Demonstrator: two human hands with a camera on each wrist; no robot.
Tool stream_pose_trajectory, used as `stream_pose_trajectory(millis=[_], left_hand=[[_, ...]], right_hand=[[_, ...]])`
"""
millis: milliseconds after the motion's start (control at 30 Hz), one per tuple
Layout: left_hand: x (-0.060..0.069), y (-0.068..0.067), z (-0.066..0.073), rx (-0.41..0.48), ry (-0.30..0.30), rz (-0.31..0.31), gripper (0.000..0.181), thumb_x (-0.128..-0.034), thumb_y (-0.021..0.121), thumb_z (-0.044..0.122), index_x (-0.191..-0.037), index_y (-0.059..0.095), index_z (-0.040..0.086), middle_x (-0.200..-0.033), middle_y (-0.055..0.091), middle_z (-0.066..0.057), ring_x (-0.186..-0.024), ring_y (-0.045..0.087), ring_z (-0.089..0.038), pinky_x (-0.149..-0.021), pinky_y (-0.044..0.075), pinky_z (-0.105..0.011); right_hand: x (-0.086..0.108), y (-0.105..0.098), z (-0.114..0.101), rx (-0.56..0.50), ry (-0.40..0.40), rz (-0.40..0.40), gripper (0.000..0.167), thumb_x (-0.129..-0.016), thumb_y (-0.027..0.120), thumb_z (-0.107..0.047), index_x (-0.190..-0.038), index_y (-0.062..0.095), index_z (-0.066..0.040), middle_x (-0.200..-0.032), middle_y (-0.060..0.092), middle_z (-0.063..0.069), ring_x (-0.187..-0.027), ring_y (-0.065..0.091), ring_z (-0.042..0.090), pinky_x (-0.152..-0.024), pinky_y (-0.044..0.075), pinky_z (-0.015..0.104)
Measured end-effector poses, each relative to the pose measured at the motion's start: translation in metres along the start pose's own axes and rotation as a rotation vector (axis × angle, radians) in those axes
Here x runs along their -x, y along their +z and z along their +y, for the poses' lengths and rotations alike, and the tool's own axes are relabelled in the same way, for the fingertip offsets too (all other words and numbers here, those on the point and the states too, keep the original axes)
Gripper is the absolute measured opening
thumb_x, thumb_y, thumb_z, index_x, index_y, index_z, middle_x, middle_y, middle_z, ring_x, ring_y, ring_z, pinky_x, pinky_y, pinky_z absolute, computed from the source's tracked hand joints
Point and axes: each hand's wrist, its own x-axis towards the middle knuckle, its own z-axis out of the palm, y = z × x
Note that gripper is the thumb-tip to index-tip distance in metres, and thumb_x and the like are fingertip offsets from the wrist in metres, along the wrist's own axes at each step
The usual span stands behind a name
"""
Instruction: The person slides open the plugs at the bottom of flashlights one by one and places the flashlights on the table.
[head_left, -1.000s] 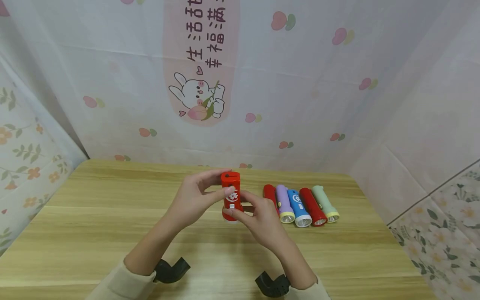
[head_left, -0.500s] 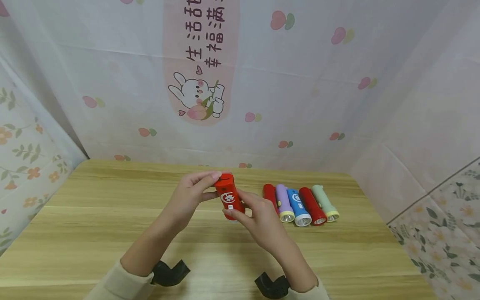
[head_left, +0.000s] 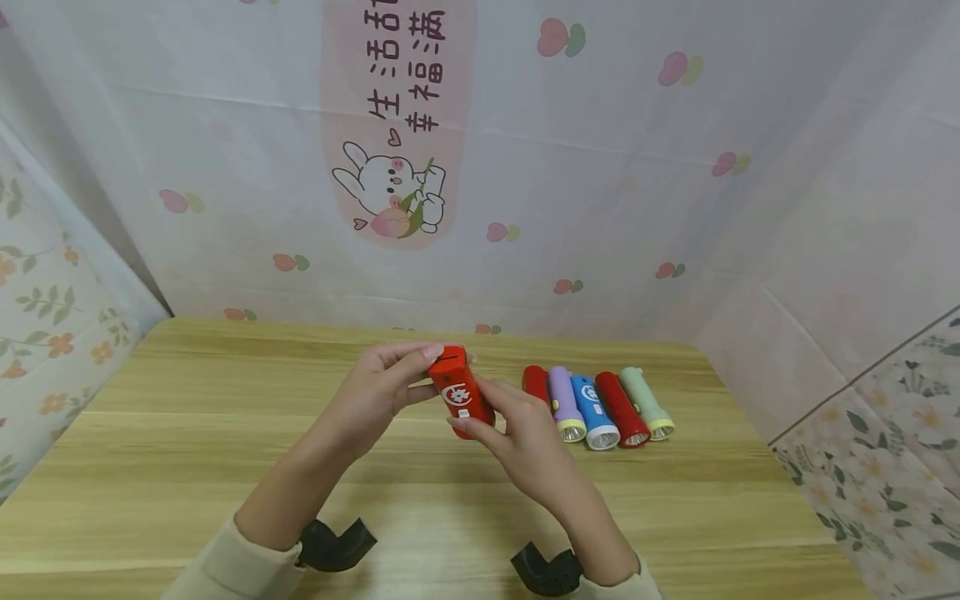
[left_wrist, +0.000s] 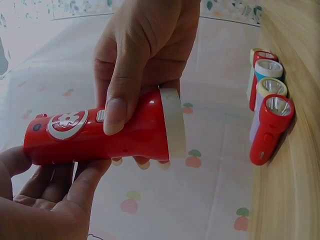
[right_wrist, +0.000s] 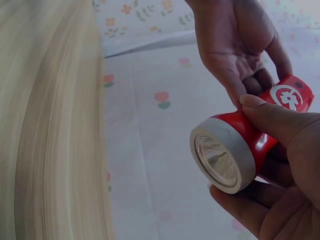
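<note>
A red flashlight (head_left: 459, 393) with a white flower emblem is held above the table between both hands, its top tilted left. The left hand (head_left: 381, 387) pinches its tail end, thumb on the end face. Around the body near the lamp end, the right hand (head_left: 528, 433) is wrapped, thumb beside the white switch. In the right wrist view the white-rimmed lens (right_wrist: 216, 159) faces the camera and looks unlit. The left wrist view shows the right thumb lying across the red body (left_wrist: 145, 120), with fingertips showing under it.
Several flashlights lie side by side at the right of the wooden table (head_left: 225, 450): red, purple (head_left: 564, 402), blue (head_left: 595, 410), another red (head_left: 621, 408) and pale green (head_left: 645, 402). Patterned cloth (head_left: 585, 183) hangs behind the table.
The flashlight stood upright a second ago and now leans with its top to the left. The left thumb has moved from its front to its tail end.
</note>
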Motion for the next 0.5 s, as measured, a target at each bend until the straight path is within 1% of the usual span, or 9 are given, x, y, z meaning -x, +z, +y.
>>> stream_pose_trajectory(millis=[167,500], left_hand=[[-0.0013,0.0043,-0.0030,0.036,0.014,0.026,0.040,-0.1060,0.052,0.019,-0.134,0.058,-0.009,-0.133,0.067,-0.019,-0.120,0.067,-0.019,-0.104,0.054,-0.040],[-0.0022,0.0090,-0.0072,0.073,-0.001,0.050,0.040,-0.1055,0.052,0.017,-0.135,0.057,-0.009,-0.130,0.069,-0.014,-0.117,0.068,-0.018,-0.104,0.054,-0.040]], right_hand=[[-0.0004,-0.0029,0.0005,-0.008,-0.008,-0.009,0.049,-0.089,0.077,-0.021,-0.136,0.064,-0.017,-0.114,0.074,-0.003,-0.096,0.065,0.009,-0.081,0.058,0.024],[0.0007,-0.0068,0.0001,-0.013,0.023,-0.046,0.050,-0.090,0.077,-0.021,-0.138,0.063,-0.017,-0.116,0.073,-0.003,-0.100,0.067,0.011,-0.086,0.059,0.027]])
